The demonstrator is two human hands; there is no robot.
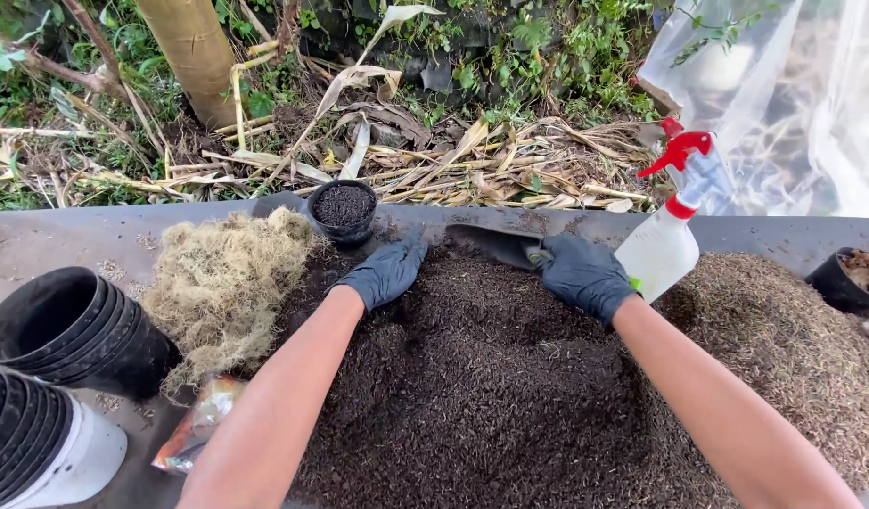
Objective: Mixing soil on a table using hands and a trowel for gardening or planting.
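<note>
Both my hands wear dark gloves over a big heap of dark potting soil (482,377). My left hand (385,270) lies flat with spread fingers on the heap's far left edge, just below a small black pot (343,213) filled with the same soil. My right hand (582,273) grips the handle of a dark trowel (494,244), whose blade points left along the heap's far edge.
A white spray bottle with a red trigger (667,224) stands right of my right hand. A clump of pale dry moss (225,283), stacked black pots (69,330), a small packet (197,426), a lighter brown husk pile (783,339) and another pot (847,279) surround the heap.
</note>
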